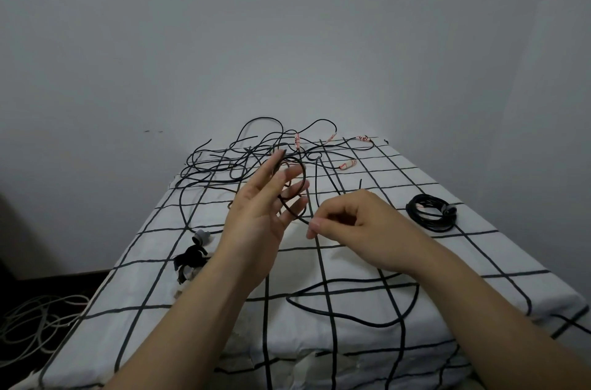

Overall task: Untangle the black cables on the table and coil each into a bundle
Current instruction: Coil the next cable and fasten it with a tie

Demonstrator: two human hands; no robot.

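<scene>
1. Head view: the left hand (256, 214) is raised with its palm turned back toward the camera. Its fingers are straight, spread and unclenched, and several loops (292, 194) of black cable hang round them.
2. The right hand (355, 223), just beside it, is curled, its thumb and forefinger pinching a cable strand (316, 185) that runs away from the pinch.
3. Both forearms reach over the table (479, 261), which is covered in white cloth with black grid lines.
4. Below the right forearm, a loose cable stretch (383, 325) curves across the cloth.
5. Beyond the left fingertips lies the tangle (224, 162) of thin black cables crossing one another, some with red-and-white tags (347, 164). The left hand hides part of it.
6. To the right of the right hand, apart from it, a coiled bundle (431, 212) lies flat.
7. To the left of the left wrist sit a grey connector (201, 234) and a dark strap (188, 258).
8. Farther left, off the table, pale cables (35, 316) lie on the floor.
</scene>
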